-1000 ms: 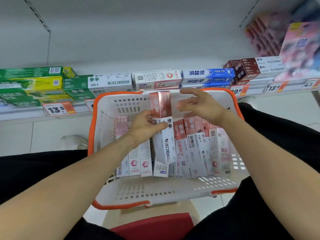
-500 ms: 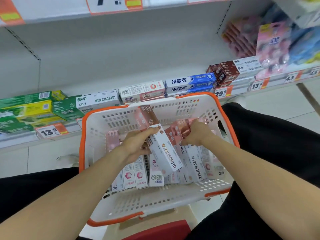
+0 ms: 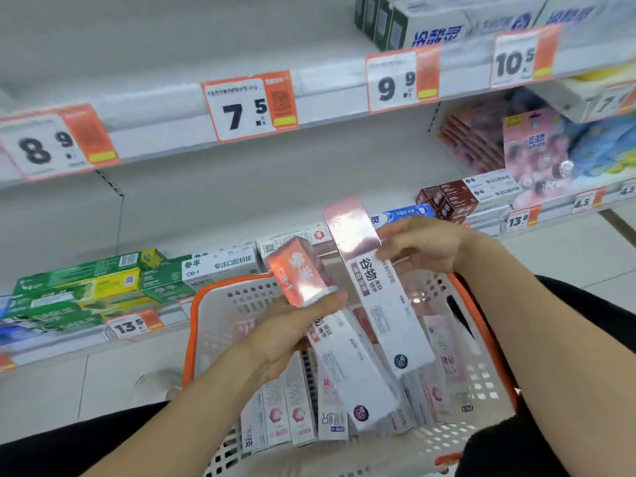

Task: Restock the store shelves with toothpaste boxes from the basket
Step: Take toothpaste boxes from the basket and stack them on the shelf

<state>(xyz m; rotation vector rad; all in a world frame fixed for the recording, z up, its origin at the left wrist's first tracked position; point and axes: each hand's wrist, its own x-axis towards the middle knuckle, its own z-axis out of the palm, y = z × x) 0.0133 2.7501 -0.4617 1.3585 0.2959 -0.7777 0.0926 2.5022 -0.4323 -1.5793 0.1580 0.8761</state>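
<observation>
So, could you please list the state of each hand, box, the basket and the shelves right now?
Left hand: grips a pink-ended box, lifted above the basket.
Right hand: holds a long white box, tilted.
Basket: holds more boxes on end.
Middle shelf: bare behind the 7.5 tag.
Lower shelf: partly stocked.

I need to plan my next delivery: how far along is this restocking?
Early. The shelf behind the 7.5 tag looks bare. In hand: left hand and right hand each hold a pink-and-white toothpaste box. Many boxes remain in the basket.
</observation>
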